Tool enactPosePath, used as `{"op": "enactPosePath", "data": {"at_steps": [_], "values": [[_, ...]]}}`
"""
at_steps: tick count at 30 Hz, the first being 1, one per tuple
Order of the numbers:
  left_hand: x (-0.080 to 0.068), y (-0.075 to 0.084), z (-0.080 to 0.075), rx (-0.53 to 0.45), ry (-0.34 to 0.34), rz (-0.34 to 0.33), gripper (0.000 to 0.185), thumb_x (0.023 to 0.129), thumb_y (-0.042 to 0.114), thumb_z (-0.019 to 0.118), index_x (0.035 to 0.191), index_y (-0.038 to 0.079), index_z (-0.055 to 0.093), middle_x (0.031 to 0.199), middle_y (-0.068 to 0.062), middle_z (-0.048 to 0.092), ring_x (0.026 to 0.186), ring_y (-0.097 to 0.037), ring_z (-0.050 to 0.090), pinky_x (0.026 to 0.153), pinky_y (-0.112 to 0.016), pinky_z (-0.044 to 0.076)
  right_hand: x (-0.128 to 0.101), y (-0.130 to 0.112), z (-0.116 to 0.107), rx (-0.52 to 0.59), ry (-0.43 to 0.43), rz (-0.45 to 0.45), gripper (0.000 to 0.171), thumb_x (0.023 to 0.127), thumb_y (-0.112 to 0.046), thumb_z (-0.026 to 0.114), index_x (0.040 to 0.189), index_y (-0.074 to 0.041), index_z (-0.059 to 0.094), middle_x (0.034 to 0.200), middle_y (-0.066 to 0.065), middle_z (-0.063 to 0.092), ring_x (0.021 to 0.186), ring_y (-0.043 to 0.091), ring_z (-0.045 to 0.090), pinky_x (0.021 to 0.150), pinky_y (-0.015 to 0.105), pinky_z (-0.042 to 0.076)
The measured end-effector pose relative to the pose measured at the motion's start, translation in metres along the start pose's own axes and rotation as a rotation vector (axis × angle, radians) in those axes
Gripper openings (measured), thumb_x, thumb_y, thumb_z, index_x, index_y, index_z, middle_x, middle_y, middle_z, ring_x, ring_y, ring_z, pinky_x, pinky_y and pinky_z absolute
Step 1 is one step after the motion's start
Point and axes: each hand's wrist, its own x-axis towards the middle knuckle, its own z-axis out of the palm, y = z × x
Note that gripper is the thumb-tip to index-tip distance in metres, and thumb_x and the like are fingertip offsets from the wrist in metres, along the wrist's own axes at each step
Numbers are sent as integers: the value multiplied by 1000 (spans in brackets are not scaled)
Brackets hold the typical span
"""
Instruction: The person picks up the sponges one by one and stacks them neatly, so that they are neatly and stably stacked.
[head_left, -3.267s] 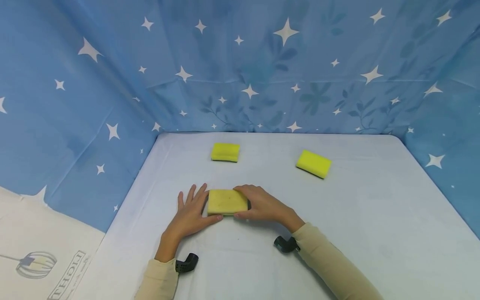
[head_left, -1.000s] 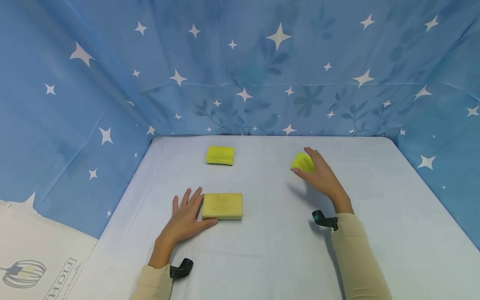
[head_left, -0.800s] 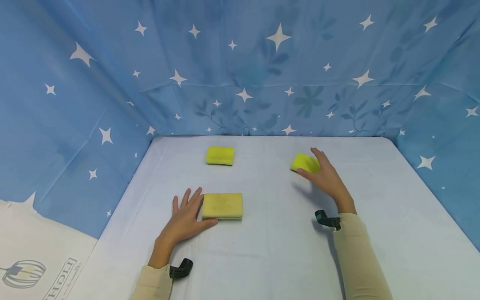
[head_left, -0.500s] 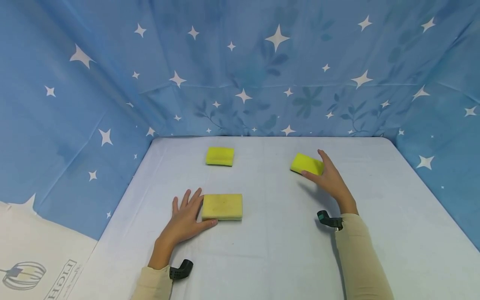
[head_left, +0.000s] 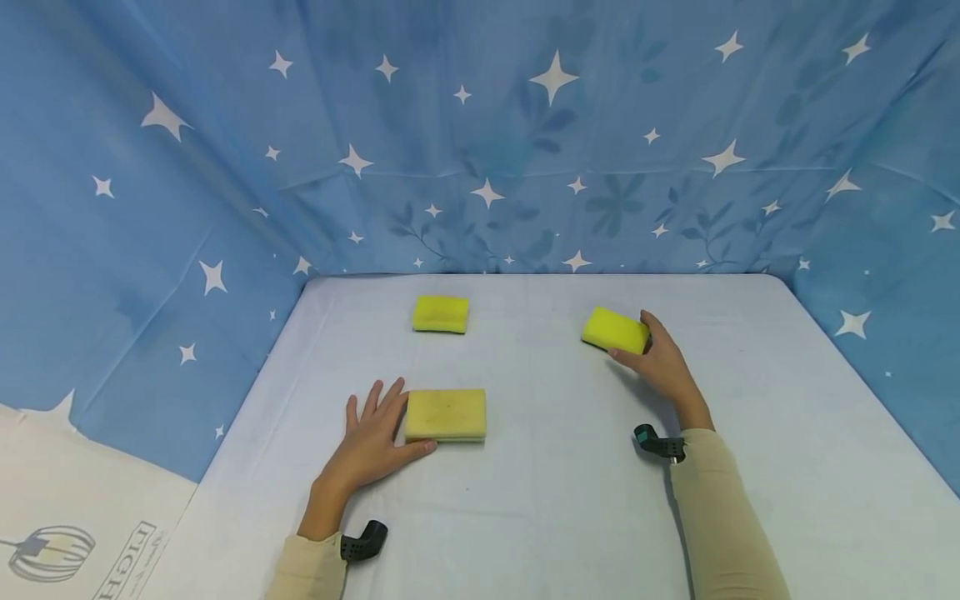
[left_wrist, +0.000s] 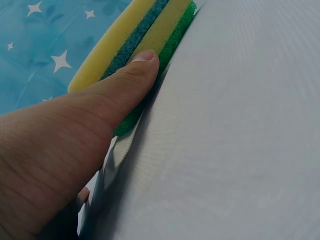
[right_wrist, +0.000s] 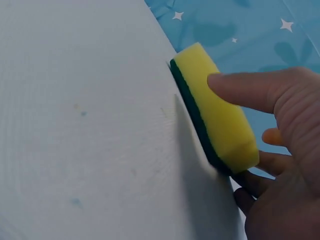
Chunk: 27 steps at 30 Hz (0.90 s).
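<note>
The yellow-and-green sponge (head_left: 613,329) at the far right of the white table (head_left: 562,533) lies just ahead and to the left of the right hand (head_left: 663,367), which is much the nearer of the two. Its long axis slants, the left end farther from the person and the right end nearer, so the hand meets it at that right end. The thumb lies along the near long side and the fingers reach round behind the end; the right wrist view sets the thumb before the yellow foam, dark scouring layer down. Whether this is a firm hold or only a light touch, I cannot tell. Nearer the person and well to the left, two sponges are stacked, the upper sponge (head_left: 446,410) over the lower sponge (left_wrist: 162,30), long axes running left to right; the slanted sponge is therefore turned out of line with them, and that angle looks like the thing any move between the two places would hinge on. The left hand (head_left: 367,446) is spread beside the stack's left end, thumb against its near side. Beyond the stack lies another sponge (head_left: 440,312), roughly square to the person, untouched and nearer the left hand.
</note>
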Motion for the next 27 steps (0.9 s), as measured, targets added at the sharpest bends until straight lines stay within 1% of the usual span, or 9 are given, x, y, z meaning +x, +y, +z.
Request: {"op": "enactPosePath", "data": {"at_steps": [5,9,16,22,27], "values": [[0,0,1,-4,20,9,102,91,62,78,164,2,40,175,-17,25,162,-44,6,123,-68,-10,0,2,4,-47,48,-32,93,98,-25,77,163,14,23,164,39,29,151,56,28,122,68,24],[0,-1,2,2,32,16,102,90,62,79,163,2,42,174,-18,27,162,-45,8,122,-69,-8,0,4,8,-55,65,-34,87,97,-20,78,160,15,29,161,39,33,149,56,32,121,68,27],[-1,-1,2,-5,22,8,103,89,63,79,164,2,41,175,-17,26,162,-43,7,123,-68,-10,0,-1,13,-52,70,-57,85,97,-24,80,158,15,35,158,38,37,144,53,39,119,66,32],[-1,0,2,-2,18,5,102,89,61,80,164,3,41,175,-16,26,163,-43,6,123,-67,-10,0,-10,19,-8,46,-71,85,98,-27,79,160,11,35,158,35,38,135,50,47,113,64,39],[0,-1,2,-5,20,7,102,89,62,80,164,3,41,175,-16,25,163,-43,6,123,-67,-11,3,-18,28,23,19,-112,84,98,-26,79,160,10,36,159,33,39,137,50,47,113,62,42]]}}
